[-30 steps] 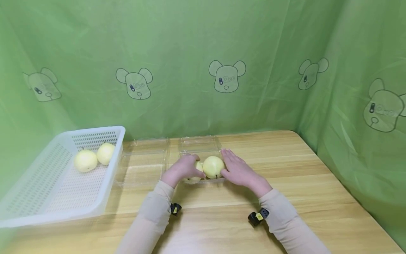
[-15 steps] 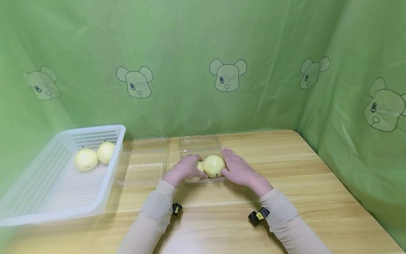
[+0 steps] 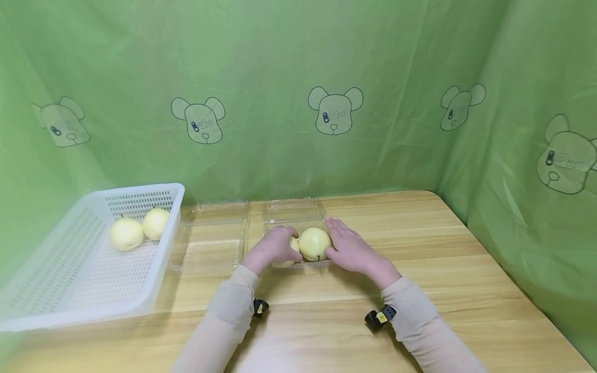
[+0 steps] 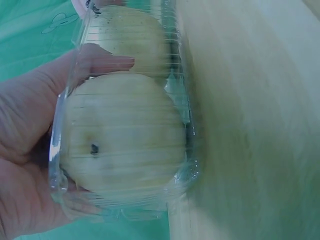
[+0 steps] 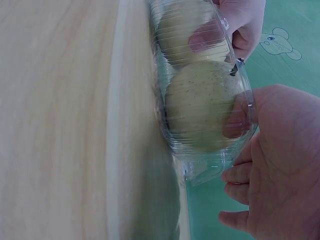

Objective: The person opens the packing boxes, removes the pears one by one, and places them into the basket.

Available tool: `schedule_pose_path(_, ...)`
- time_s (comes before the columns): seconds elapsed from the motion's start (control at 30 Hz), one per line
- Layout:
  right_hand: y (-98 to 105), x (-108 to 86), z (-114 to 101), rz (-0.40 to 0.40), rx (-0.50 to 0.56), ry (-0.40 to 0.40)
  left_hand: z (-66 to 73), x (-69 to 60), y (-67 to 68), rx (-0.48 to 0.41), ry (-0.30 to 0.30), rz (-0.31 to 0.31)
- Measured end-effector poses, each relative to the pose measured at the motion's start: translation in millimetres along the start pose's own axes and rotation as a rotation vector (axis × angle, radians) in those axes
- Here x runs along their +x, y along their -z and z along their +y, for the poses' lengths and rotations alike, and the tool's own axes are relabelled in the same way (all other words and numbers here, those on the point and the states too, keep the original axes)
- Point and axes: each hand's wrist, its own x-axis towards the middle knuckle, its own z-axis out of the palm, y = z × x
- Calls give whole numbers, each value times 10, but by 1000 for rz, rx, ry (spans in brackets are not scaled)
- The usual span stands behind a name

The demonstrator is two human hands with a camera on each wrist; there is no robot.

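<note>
A clear plastic container [image 3: 309, 263] sits on the wooden table [image 3: 448, 295] straight ahead of the person, between both hands, its long axis running left to right, its lid [image 3: 295, 210] laid back on the far side; in it two pale yellow fruits lie in a row along that axis, close beside each other; the left hand [image 3: 275, 246] is at the left end, fingers and thumb curled round the left fruit [image 4: 125, 132], the thumb reaching inside towards the gap between the two; whether that thumb also touches the right fruit [image 3: 314, 244] I cannot tell; the right hand [image 3: 352, 252] is the nearer to the right fruit, which lies to the left of its fingers; its thumb rests against this fruit, while the other fingers extend fairly straight, away from the person, along the outside of the container's right end; the hands thus face each other along the long axis, the row of fruit between them; left of the left hand lies a second clear container [image 3: 212, 243], and beyond it, further left, a white basket [image 3: 107, 282] with two more fruits [image 3: 126, 233] near its far right corner.
</note>
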Motion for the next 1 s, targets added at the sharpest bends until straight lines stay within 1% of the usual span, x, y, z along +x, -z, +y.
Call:
schedule_pose_path(0.4, 3, -5, -30, -8, 24, -18, -28, -12, 47, -74, -17, 54)
schedule_pose_path(0.6, 2, -8, -25, -6, 28, -17, -33, -7, 72, -108, -7, 64)
schedule_pose_path(0.8, 1, -6, -34, -5, 31, -17, -43, 12, 85, -116, 1, 89)
schedule_pose_path(1.0, 6, -11, -28, -3, 36, -17, -37, -1, 110, -162, 22, 89)
